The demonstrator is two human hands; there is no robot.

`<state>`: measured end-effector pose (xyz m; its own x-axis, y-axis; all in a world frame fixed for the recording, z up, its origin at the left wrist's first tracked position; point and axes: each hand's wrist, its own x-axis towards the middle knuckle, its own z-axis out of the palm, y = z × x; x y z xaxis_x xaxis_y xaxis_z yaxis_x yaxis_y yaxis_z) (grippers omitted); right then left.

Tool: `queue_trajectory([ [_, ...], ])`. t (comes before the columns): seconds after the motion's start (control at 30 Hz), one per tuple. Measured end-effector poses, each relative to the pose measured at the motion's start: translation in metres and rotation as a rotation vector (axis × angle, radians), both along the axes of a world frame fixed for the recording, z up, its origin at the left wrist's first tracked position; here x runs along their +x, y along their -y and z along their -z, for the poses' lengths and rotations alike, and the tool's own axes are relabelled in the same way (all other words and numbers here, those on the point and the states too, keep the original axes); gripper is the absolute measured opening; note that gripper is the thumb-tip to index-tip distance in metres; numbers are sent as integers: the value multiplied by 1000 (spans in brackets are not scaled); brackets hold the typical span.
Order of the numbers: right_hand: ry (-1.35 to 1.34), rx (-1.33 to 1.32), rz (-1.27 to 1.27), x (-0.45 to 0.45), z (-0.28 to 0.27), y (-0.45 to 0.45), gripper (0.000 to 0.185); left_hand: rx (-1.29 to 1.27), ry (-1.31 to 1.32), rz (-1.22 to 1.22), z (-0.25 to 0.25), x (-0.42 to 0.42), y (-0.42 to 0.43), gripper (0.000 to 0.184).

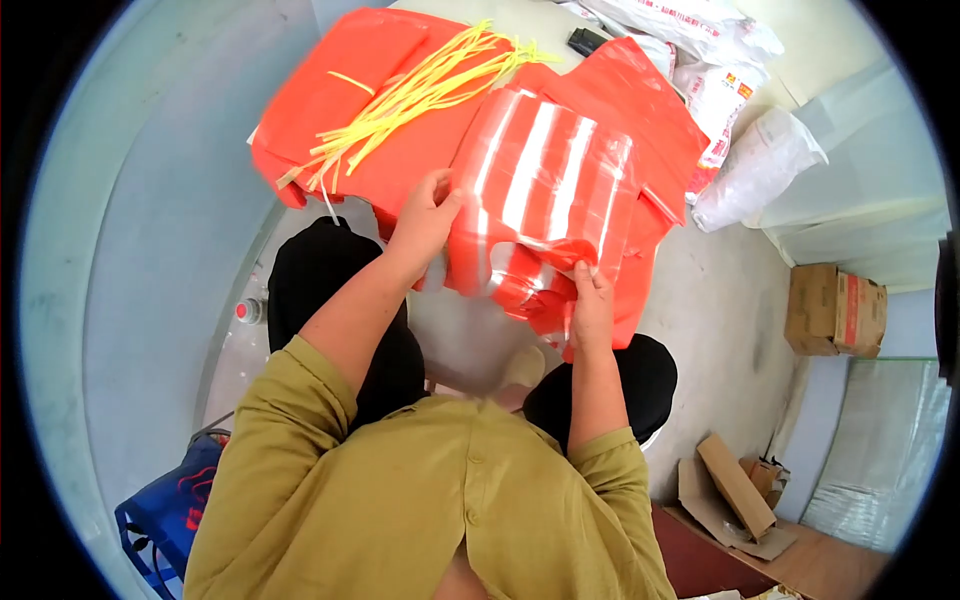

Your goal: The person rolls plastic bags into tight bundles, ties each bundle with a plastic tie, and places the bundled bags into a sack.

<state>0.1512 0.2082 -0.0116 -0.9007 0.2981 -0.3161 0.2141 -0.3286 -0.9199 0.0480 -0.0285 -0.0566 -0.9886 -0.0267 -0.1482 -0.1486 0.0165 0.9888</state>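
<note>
A glossy red plastic bag (545,170) with white stripes, some perhaps glare, is spread in front of me above my knees. At its left edge my left hand (428,212) is closed, with thumb and fingertips pinching the plastic. My right hand (592,300) pinches the lower right edge, where the film is bunched and folded. More red plastic sheets or bags (340,65) lie in a flat stack on the left, partly under the striped one. A loose bundle of thin yellow strips (430,90) rests on that stack, beyond my left hand.
A small black object (586,41) lies behind the red plastic, near printed white sacks (715,110) and a white plastic bundle (760,170). On the right are a cardboard box (835,310) and cardboard pieces (735,490). A blue bag (175,500) sits lower left.
</note>
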Motion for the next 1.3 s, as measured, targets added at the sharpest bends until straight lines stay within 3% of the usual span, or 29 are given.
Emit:
queue_trajectory([
  [0.07, -38, 19, -13, 0, 2, -1, 27, 259, 187, 5, -13, 7, 0, 59],
  [0.17, -67, 27, 1, 1, 2, 0, 26, 345, 294, 93, -35, 13, 3, 72],
  [0.33, -86, -7, 6, 7, 20, -3, 25, 45, 228, 223, -45, 25, 11, 89],
  [0.43, -81, 421, -218, 11, 57, -23, 25, -90, 210, 322, -30, 31, 26, 97],
  [0.5, -310, 680, -341, 12, 52, -30, 26, -137, 215, 361, -23, 33, 36, 100],
  [0.57, -451, 709, -316, 15, 54, -24, 24, -166, 230, 387, -21, 35, 44, 101],
  [0.67, -314, 923, -343, 14, 25, 1, 26, -135, 334, 462, -12, 36, 52, 99],
  [0.7, -493, 1135, -368, 9, 36, 3, 40, -85, 364, 473, -20, 37, 52, 98],
  [0.8, -701, 1417, -435, 0, 26, 39, 49, 83, 430, 489, -39, 43, 50, 93],
  [0.87, -811, 1441, -391, -2, 26, 64, 52, 219, 439, 477, -36, 42, 50, 91],
  [0.97, -975, 1359, -388, -2, 26, 82, 52, 315, 471, 450, -39, 43, 49, 86],
  [1.1, -1124, 1276, -510, 4, 20, 81, 51, 153, 444, 586, -13, 33, 55, 63],
  [1.2, -953, 1086, -391, 7, 17, 76, 38, 144, 481, 551, -19, 34, 45, 42],
  [1.3, -239, 435, -230, 7, 17, 63, 29, 47, 488, 510, -20, 28, 40, 35],
])
